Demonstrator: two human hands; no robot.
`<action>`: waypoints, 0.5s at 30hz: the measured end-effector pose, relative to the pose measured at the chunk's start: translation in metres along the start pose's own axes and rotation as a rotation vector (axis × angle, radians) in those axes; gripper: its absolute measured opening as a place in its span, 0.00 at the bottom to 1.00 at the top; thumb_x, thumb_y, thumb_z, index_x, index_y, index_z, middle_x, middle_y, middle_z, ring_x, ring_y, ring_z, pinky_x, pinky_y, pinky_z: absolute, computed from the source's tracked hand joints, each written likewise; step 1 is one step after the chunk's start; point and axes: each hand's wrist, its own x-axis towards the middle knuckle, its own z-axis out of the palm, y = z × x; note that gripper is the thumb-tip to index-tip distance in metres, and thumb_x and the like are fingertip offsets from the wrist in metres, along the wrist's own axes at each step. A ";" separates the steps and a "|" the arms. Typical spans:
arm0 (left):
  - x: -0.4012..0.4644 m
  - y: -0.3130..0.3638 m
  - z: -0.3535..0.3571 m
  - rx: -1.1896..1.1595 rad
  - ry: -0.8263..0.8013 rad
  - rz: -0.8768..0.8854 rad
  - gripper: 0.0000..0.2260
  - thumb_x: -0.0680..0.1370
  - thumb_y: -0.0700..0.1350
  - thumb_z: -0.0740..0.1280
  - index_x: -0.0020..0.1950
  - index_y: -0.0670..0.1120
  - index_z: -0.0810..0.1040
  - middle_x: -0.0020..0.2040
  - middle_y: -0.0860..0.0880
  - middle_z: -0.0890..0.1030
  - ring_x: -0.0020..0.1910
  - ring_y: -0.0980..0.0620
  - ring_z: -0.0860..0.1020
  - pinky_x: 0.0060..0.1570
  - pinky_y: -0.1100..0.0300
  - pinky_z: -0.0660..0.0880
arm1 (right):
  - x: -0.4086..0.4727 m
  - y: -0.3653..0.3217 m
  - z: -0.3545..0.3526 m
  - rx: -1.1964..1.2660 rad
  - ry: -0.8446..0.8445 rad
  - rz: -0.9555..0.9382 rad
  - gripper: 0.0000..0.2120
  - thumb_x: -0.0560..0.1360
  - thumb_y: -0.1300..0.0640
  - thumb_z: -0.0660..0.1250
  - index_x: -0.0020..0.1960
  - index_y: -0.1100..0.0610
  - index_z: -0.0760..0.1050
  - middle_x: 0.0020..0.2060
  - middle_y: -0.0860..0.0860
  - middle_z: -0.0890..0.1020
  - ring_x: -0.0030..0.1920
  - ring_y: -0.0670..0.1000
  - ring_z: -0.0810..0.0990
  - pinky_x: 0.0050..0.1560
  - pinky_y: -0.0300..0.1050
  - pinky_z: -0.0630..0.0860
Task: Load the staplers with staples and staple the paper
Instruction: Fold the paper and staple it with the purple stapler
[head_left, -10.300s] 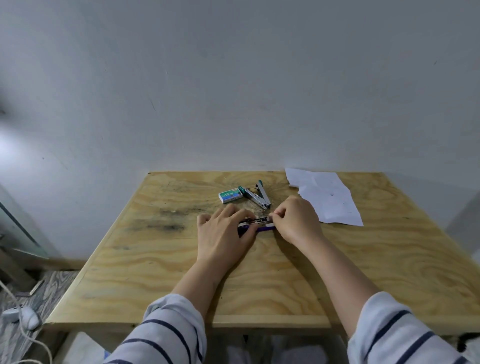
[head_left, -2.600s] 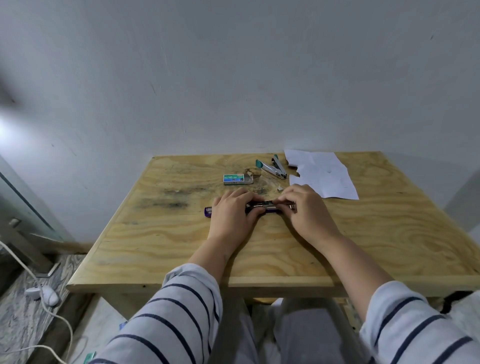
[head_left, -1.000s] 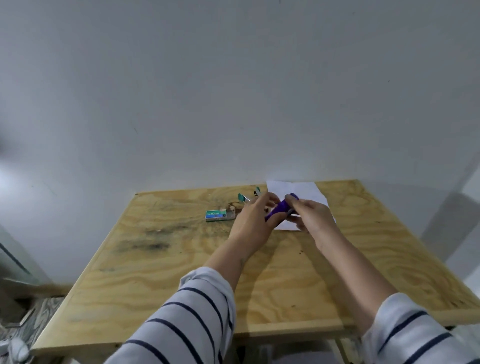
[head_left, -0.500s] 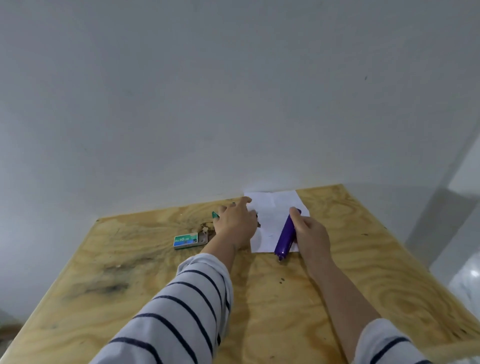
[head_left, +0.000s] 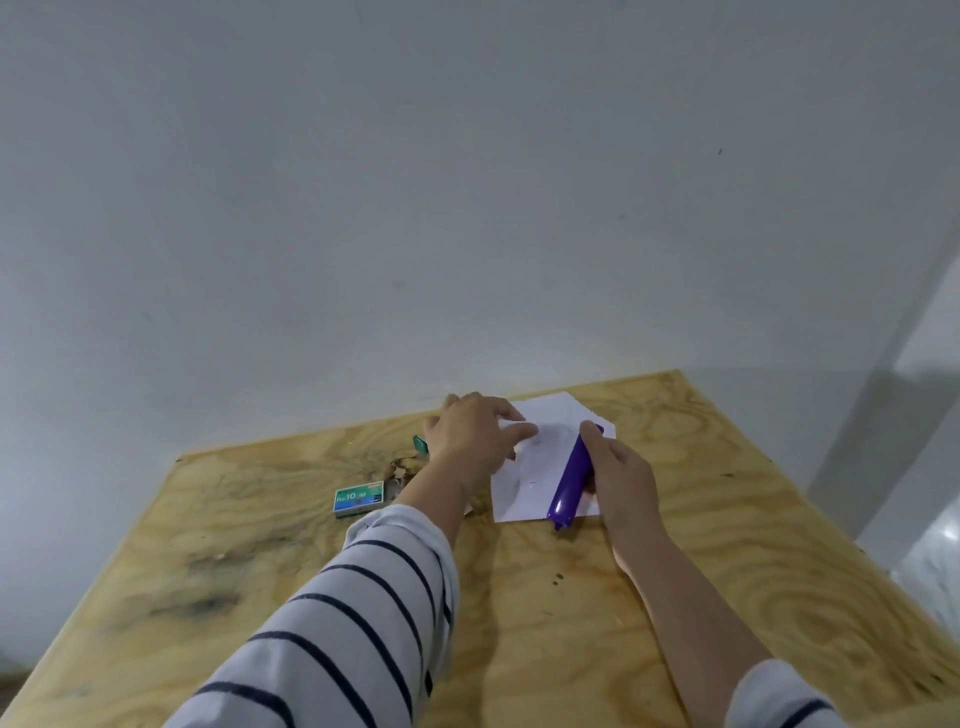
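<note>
Head view, sole entry. Bench (head_left: 727, 545): plywood, lower half of the frame. Paper (head_left: 524, 483): white sheet at centre right, flat on the bench. Purple stapler (head_left: 569, 480): lying across the paper's right part, rear end overhanging the near edge; half a second ago it lay much the same, a second ago it was carried above the bench in both hands. Right hand (head_left: 621, 478): grip closed around the stapler from the right, forefinger along its top. Left hand (head_left: 475, 434): grip loose, fingers spread, holding nothing, fingertips pressing the paper's left edge. Staple box (head_left: 358, 499): left of centre, apart from the paper. Green stapler (head_left: 420, 445): mostly hidden behind the left hand. Judgement: loading of the purple stapler appears done; stapling is in hand, green stapler remaining.
</note>
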 end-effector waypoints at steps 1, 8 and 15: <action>-0.001 0.002 -0.002 0.008 0.035 0.023 0.10 0.74 0.60 0.67 0.47 0.56 0.82 0.48 0.54 0.79 0.60 0.51 0.66 0.55 0.52 0.61 | -0.001 -0.002 0.000 0.047 0.008 0.012 0.18 0.76 0.44 0.62 0.34 0.56 0.70 0.33 0.52 0.73 0.36 0.52 0.71 0.41 0.47 0.69; -0.013 0.017 -0.023 -0.504 0.102 0.130 0.10 0.78 0.50 0.65 0.42 0.45 0.77 0.42 0.45 0.80 0.38 0.50 0.74 0.37 0.56 0.70 | -0.003 -0.027 -0.004 0.233 -0.023 -0.004 0.15 0.78 0.45 0.58 0.57 0.54 0.70 0.41 0.52 0.77 0.37 0.50 0.75 0.38 0.45 0.75; -0.031 0.014 -0.047 -0.783 0.162 -0.005 0.08 0.81 0.46 0.59 0.43 0.46 0.70 0.36 0.48 0.74 0.32 0.47 0.73 0.33 0.51 0.73 | -0.015 -0.039 0.002 0.382 -0.175 0.142 0.23 0.77 0.45 0.63 0.65 0.58 0.66 0.38 0.53 0.76 0.32 0.52 0.75 0.32 0.46 0.73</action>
